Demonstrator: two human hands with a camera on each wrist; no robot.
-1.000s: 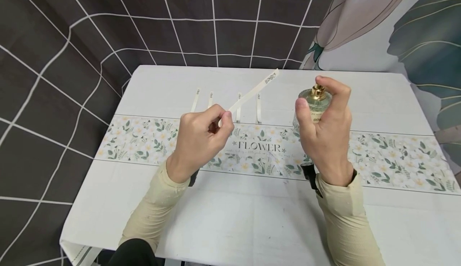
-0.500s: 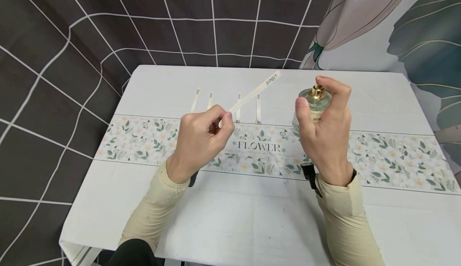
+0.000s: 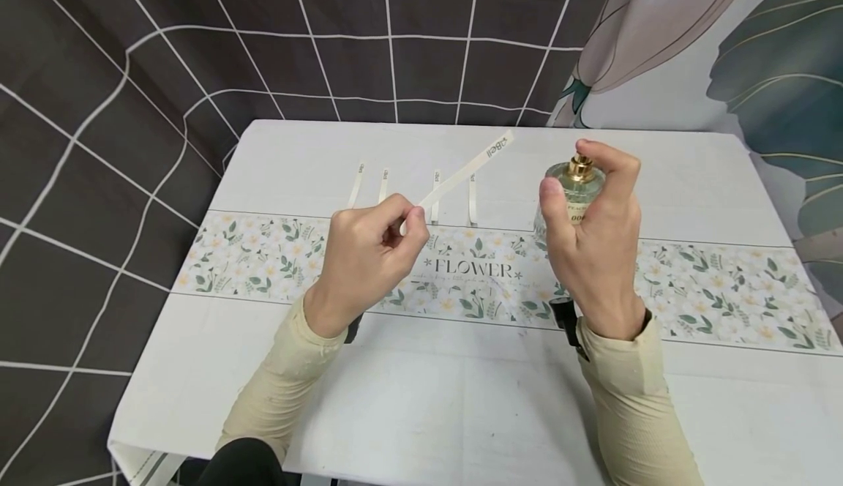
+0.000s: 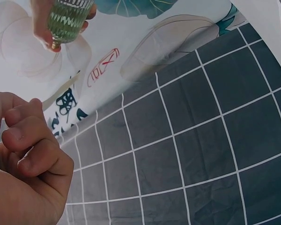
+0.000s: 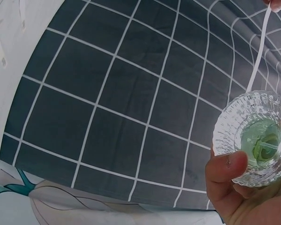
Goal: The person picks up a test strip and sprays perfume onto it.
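My left hand [image 3: 369,255] pinches one end of a cream paper perfume test strip [image 3: 464,171], marked "Bell", which slants up toward the right. In my right hand [image 3: 599,252] is a ribbed glass perfume bottle [image 3: 571,186] with pale green liquid and a gold sprayer; the index finger rests on top of the sprayer. A gap separates the strip's free end from the bottle. The left wrist view shows the curled fingers of the left hand [image 4: 30,145], with the bottle [image 4: 69,21] beyond. From the right wrist, the bottle's round glass base [image 5: 257,136] faces the camera.
Several more test strips [image 3: 472,199] lie on the white tablecloth [image 3: 461,398] behind my left hand. A floral band [image 3: 724,288] with "FLOWER" lettering crosses the cloth. A dark grid-patterned curtain [image 3: 356,69] stands along the back and left.
Both hands keep almost the same place and hold. The strip's free end dips very slightly; nothing else visibly shifts.
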